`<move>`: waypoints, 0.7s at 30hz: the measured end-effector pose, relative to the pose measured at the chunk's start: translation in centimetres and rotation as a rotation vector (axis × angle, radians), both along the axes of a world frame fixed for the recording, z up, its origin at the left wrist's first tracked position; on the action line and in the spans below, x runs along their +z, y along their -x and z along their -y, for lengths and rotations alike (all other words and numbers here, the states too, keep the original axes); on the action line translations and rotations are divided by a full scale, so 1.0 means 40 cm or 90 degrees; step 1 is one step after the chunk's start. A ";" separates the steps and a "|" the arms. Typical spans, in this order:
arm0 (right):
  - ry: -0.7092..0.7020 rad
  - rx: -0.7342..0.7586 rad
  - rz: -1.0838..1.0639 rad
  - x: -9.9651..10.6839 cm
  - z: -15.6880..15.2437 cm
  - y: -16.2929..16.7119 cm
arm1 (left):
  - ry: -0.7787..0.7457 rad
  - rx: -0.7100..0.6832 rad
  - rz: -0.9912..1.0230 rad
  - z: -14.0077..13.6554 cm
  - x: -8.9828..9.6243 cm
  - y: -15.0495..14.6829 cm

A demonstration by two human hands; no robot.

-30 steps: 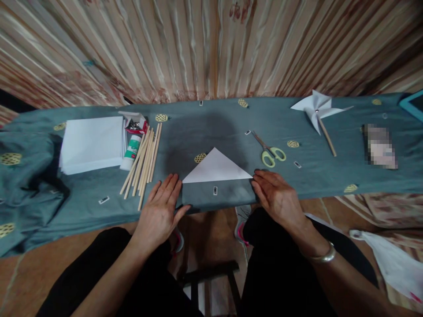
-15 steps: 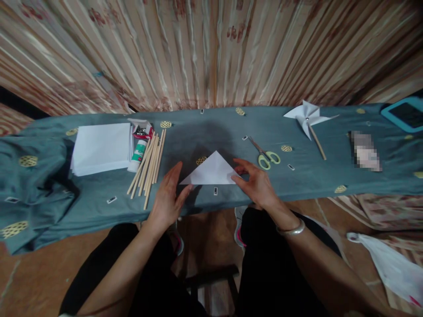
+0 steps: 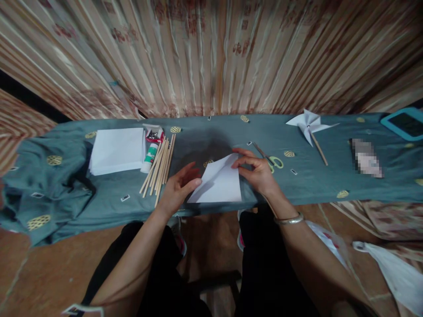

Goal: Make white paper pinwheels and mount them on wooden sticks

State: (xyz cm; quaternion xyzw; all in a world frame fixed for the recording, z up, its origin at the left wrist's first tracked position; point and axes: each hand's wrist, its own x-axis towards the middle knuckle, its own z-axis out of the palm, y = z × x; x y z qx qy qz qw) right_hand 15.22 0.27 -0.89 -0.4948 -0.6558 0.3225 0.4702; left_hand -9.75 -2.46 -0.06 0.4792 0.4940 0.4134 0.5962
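A white sheet of paper [image 3: 223, 185], with a diagonal fold line across it, lies half opened out near the table's front edge. My right hand [image 3: 256, 169] pinches its upper right corner between thumb and fingers, and that side is raised. Beside the sheet's left edge is my left hand [image 3: 180, 185], fingers apart and thumb tip at the paper; whether it presses there I cannot tell. Green-handled scissors [image 3: 276, 163] lie just beyond my right hand, which partly covers them.
Left on the cloth-covered table [image 3: 211, 127] are a paper stack [image 3: 117, 149], a glue stick [image 3: 150, 157], a small red box [image 3: 154, 133] of metal pins and several wooden sticks [image 3: 158, 169]. A paper pinwheel [image 3: 309, 125] and a blue-framed tablet [image 3: 403, 123] lie right.
The paper was a flat folded triangle; now its flap is lifted and partly unfolded. My right hand has moved up with the corner, and my left hand is still open. The view has shifted slightly.
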 end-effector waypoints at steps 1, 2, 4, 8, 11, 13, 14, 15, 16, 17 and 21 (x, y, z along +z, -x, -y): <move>0.003 -0.004 -0.014 -0.001 -0.005 0.003 | 0.000 -0.022 0.020 0.003 0.005 -0.003; 0.008 -0.007 -0.028 -0.003 -0.009 0.005 | -0.007 -0.042 0.032 0.005 0.008 -0.006; 0.021 -0.008 -0.054 -0.008 -0.016 0.010 | -0.027 -0.068 0.030 0.007 0.007 -0.009; 0.049 0.016 -0.089 -0.016 -0.026 0.016 | -0.017 -0.044 -0.064 -0.001 -0.015 -0.006; 0.054 0.027 -0.076 -0.020 -0.034 0.008 | -0.009 -0.007 -0.140 -0.012 -0.025 -0.001; 0.042 -0.007 -0.012 -0.020 -0.038 -0.010 | -0.029 0.023 -0.173 -0.020 -0.024 0.003; 0.028 -0.045 0.047 -0.019 -0.038 -0.022 | -0.047 0.043 -0.188 -0.024 -0.022 0.005; 0.012 -0.092 0.122 -0.017 -0.038 -0.038 | -0.066 0.065 -0.207 -0.029 -0.020 0.008; -0.005 -0.145 0.210 -0.014 -0.035 -0.055 | -0.085 0.087 -0.229 -0.033 -0.018 0.011; -0.015 -0.197 0.301 -0.010 -0.032 -0.073 | -0.104 0.109 -0.249 -0.037 -0.016 0.014; 0.055 -0.312 0.579 0.007 -0.006 -0.134 | -0.133 0.149 -0.251 -0.051 -0.006 0.013</move>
